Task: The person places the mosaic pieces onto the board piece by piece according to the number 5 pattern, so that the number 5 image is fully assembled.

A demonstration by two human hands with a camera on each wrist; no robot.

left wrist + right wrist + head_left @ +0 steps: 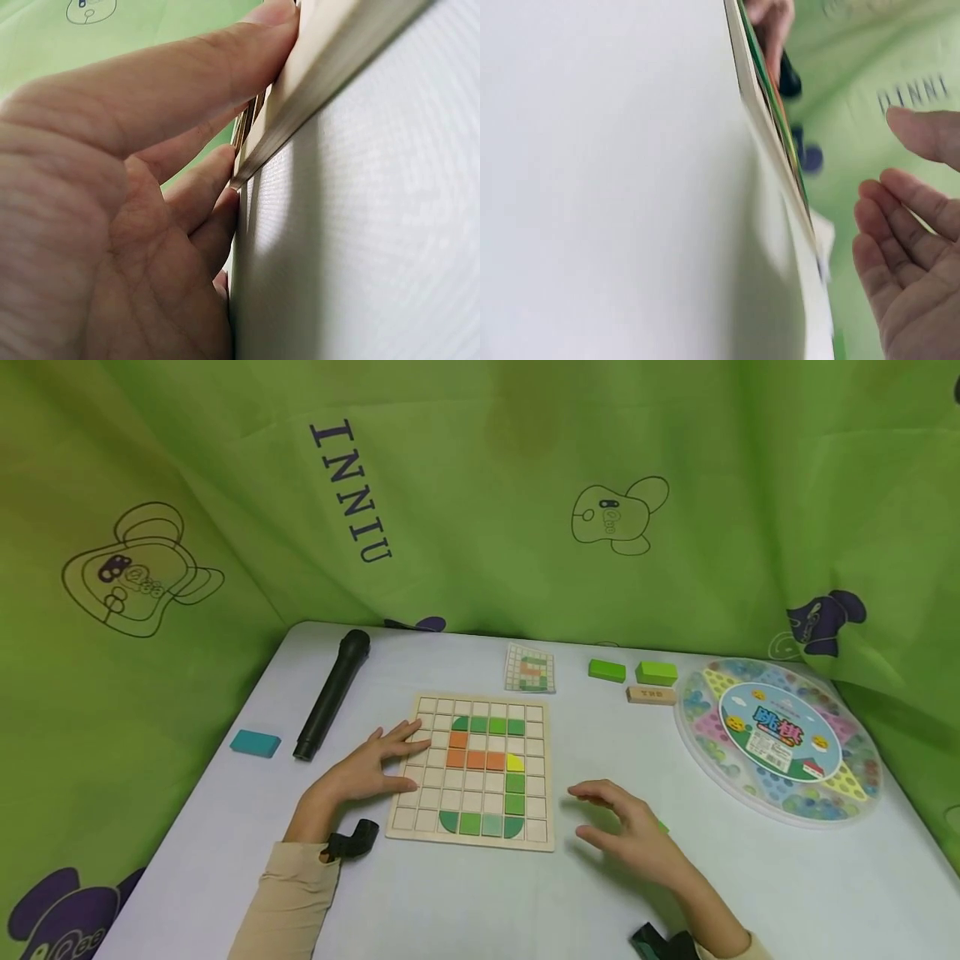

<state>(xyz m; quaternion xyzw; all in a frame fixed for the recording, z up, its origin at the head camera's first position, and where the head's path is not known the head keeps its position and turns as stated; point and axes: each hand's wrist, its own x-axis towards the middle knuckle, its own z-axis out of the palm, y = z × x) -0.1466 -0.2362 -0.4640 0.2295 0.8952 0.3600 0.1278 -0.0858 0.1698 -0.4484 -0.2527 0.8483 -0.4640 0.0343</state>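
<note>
On the white table lies a square wooden grid board (474,791), with green, orange and yellow tiles set in some cells. My left hand (369,766) rests at the board's left side, fingers spread, with the fingertips and thumb touching its edge. The left wrist view shows the thumb (187,82) against the wooden rim. To the right of the board, apart from it, my right hand (628,831) hovers over the table with fingers loosely bent and nothing held. A small green piece (663,827) is mostly hidden behind that hand. Behind the board lies a pattern card (530,669).
A black microphone-shaped stick (330,697) and a teal block (255,743) lie at the left. Two green blocks (607,671) and a wooden block (651,695) lie at the back right. Beside them is a round boxed board game (780,739). A green curtain (480,510) hangs behind the table.
</note>
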